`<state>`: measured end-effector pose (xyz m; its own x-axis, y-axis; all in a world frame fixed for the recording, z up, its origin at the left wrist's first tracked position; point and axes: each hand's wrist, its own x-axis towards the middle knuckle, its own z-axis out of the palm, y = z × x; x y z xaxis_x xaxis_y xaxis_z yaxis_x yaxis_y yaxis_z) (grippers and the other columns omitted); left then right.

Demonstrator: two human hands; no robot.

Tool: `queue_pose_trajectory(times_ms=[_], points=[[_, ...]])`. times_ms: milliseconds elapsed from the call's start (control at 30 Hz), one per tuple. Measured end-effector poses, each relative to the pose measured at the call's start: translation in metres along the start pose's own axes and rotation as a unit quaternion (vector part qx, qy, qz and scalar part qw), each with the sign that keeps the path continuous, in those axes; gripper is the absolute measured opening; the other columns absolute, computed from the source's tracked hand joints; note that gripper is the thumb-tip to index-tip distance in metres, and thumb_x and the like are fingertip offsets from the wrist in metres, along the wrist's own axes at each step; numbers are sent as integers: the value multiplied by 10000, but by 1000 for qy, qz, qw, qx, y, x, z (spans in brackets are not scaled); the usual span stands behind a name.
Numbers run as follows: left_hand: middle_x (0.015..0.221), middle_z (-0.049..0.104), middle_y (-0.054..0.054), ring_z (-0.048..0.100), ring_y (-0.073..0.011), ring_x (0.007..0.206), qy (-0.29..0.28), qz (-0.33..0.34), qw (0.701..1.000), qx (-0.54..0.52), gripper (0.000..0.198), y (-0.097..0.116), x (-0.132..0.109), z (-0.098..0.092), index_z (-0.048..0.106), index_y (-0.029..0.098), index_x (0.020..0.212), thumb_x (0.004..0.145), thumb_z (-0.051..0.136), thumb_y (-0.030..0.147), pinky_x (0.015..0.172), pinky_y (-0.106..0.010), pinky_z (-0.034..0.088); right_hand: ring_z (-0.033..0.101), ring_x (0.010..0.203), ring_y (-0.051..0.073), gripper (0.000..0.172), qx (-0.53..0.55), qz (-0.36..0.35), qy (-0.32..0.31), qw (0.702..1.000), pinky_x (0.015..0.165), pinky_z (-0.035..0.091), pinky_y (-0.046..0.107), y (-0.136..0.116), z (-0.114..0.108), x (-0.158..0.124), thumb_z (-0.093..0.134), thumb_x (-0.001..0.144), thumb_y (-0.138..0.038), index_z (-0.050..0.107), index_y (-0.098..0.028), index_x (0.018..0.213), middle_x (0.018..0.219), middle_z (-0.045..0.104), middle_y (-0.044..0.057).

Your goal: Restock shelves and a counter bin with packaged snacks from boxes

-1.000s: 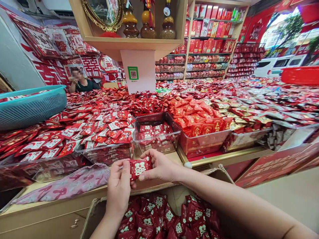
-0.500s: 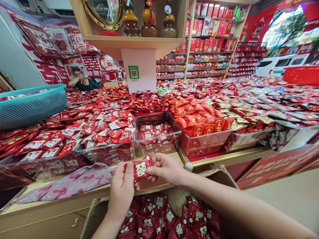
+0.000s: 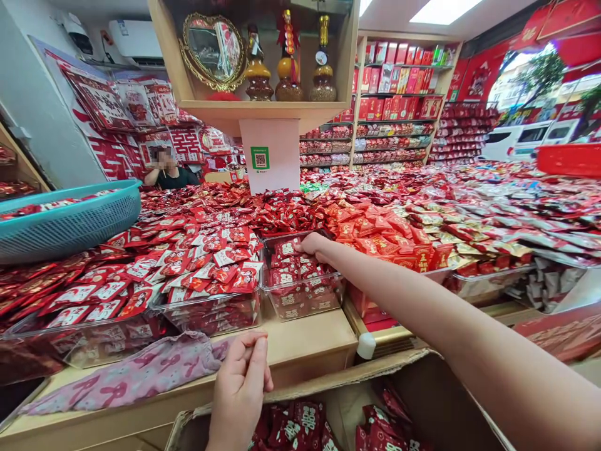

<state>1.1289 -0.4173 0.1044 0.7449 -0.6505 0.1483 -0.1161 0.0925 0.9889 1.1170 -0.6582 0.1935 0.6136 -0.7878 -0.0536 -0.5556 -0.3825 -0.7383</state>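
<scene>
My right hand (image 3: pixel 315 244) reaches into a clear plastic bin (image 3: pixel 303 283), its fingers on a small dark-red packet (image 3: pixel 286 248) with white double-happiness characters. Similar packets lie in rows beneath it, and part of my grip is hidden behind the hand. Lower down, my left hand (image 3: pixel 241 382) hovers in front of the counter edge, thumb and fingers pressed together with nothing visible in them. Below both arms stands an open cardboard box (image 3: pixel 422 391) holding more of the dark-red packets (image 3: pixel 305 423).
Bins of red-and-white packets (image 3: pixel 197 263) flank the clear bin on the left, brighter red packets (image 3: pixel 389 235) on the right. A pink patterned cloth (image 3: pixel 141 373) lies along the counter edge. A teal basket (image 3: pixel 75 219) stands far left. A person (image 3: pixel 169 175) sits behind the display.
My right hand has moved forward from beside my left hand into the clear bin, taking the packet along. My left hand has let go of the packet and sits slightly lower. The view has tilted up.
</scene>
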Motion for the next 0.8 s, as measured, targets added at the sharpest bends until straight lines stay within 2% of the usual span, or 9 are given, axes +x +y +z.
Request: queue_pose_trajectory(times_ms=[167,467,633,800], points=[[421,447,79,415,-80,371,-6,-15,1000,7,313,-4,-1,-3,515,189,857,703,555,458,328,-155,294,556,719,99,235,-83,62,-100,990,621,485,263,5,20,22,473,838,-296,536,-110,967,879,571,38],[440,448,77,406,-71,356,10,-5,1000,-2,262,-2,-2,1,514,192,807,704,568,427,320,-152,273,540,907,166,242,-268,27,-149,951,776,462,351,-3,33,31,495,822,-279,548,-114,990,1018,553,61],[449,452,74,420,-80,365,-10,-5,1000,15,260,-1,-2,0,510,193,805,712,558,431,326,-161,289,546,905,162,254,-316,-14,-143,938,782,457,352,-2,39,35,508,816,-278,545,-99,993,1003,560,73],[471,467,67,428,-79,368,-7,-1,1000,15,272,-1,-2,-1,511,187,812,710,559,434,324,-164,297,563,878,165,237,-307,-56,-73,947,756,453,327,-3,31,21,534,796,-269,568,-89,946,958,588,92]])
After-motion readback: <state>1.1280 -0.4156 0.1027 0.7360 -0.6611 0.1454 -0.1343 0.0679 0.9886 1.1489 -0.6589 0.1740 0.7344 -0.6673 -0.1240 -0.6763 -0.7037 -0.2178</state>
